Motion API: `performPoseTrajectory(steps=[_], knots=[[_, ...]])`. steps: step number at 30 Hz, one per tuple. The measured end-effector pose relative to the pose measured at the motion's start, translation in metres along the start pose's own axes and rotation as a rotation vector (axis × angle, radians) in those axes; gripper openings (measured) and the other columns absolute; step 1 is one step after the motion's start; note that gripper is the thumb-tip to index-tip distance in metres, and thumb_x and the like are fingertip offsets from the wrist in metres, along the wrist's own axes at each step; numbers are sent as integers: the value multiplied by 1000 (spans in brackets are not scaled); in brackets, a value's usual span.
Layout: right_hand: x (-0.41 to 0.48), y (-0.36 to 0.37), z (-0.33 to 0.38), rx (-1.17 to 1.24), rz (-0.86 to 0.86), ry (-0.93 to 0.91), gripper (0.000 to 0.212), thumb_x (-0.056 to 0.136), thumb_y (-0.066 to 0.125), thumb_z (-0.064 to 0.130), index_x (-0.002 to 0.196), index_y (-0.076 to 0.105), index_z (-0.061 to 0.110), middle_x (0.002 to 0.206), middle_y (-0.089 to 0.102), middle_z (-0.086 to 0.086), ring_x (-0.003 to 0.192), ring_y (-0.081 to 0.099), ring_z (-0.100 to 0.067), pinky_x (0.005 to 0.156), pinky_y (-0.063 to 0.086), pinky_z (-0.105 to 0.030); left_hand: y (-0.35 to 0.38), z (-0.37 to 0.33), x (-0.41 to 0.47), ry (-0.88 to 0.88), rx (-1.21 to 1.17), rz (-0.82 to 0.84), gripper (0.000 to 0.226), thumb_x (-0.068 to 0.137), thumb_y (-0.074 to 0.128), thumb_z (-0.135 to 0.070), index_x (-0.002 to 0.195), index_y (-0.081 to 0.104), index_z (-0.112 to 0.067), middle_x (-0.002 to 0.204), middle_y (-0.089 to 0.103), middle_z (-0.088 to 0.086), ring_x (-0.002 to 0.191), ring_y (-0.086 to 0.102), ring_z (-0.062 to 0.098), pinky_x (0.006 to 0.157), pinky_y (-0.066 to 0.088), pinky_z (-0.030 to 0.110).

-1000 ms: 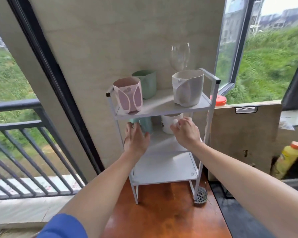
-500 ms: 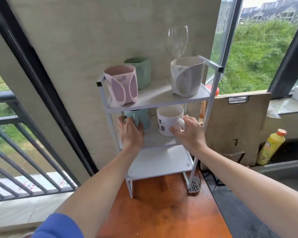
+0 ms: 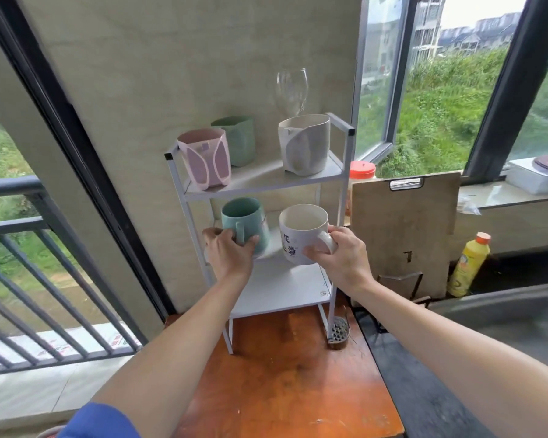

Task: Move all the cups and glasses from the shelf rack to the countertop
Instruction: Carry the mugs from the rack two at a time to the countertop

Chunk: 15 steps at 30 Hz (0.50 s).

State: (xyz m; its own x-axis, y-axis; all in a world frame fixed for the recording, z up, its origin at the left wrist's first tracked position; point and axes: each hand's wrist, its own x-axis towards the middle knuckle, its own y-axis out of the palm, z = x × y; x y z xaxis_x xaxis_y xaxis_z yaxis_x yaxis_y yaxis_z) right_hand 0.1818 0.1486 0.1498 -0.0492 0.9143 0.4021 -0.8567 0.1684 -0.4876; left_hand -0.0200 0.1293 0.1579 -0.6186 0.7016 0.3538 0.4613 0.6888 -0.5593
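Note:
A white three-tier shelf rack [image 3: 189, 197] stands on a brown wooden countertop [image 3: 285, 374]. On its top tier sit a pink cup [image 3: 204, 162], a green cup [image 3: 236, 140], a beige cup [image 3: 304, 142] and a clear wine glass [image 3: 291, 88] behind it. My left hand [image 3: 230, 252] grips a teal mug [image 3: 244, 222] by its handle at the middle tier. My right hand [image 3: 340, 256] holds a white printed mug [image 3: 301, 232] by its handle, out in front of the middle tier.
A wooden cutting board [image 3: 402, 229] leans beside the rack, with a red-lidded jar [image 3: 361, 170] behind it and a yellow bottle [image 3: 469, 263] to the right. A metal sink [image 3: 503, 324] lies at right. A small metal strainer [image 3: 337, 331] sits at the rack's foot. A railing [image 3: 19, 248] is at left.
Both hands reached into the middle tier, closed on the two mugs and have drawn them forward toward the rack's front. The camera view tilted and shifted.

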Motion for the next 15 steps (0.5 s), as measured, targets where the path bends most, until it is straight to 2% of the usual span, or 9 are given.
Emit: performPoseTrajectory(steps=[4, 8, 12, 15], knots=[[-27, -32, -8, 12, -2, -37, 27, 68, 82, 28, 82, 71, 8, 113, 62, 1, 90, 57, -13, 81, 50, -35, -8, -13, -31, 19, -47, -1, 33, 69, 80, -28, 72, 56, -5, 105, 44, 12, 77, 46, 22, 76, 42, 29], [-62, -69, -28, -11, 18, -31, 22, 67, 82, 26, 79, 70, 12, 115, 62, 2, 89, 58, -14, 79, 51, -37, -11, -28, -80, 58, -79, -6, 37, 68, 82, -28, 67, 51, -7, 100, 47, 13, 74, 45, 21, 68, 35, 25], [-98, -110, -53, -68, -16, -7, 23, 68, 82, 24, 80, 70, 9, 116, 62, 1, 88, 57, -14, 80, 47, -32, -10, -49, -138, 174, -110, 31, 37, 67, 83, -22, 67, 48, -9, 99, 42, 10, 81, 43, 17, 70, 30, 14], [-123, -147, -74, -106, -57, 37, 25, 68, 82, 23, 83, 71, 7, 116, 63, -1, 91, 59, -18, 80, 48, -35, 1, -65, -183, 260, -125, 109, 35, 67, 83, -19, 68, 49, -9, 99, 39, 6, 84, 41, 16, 71, 28, 11]])
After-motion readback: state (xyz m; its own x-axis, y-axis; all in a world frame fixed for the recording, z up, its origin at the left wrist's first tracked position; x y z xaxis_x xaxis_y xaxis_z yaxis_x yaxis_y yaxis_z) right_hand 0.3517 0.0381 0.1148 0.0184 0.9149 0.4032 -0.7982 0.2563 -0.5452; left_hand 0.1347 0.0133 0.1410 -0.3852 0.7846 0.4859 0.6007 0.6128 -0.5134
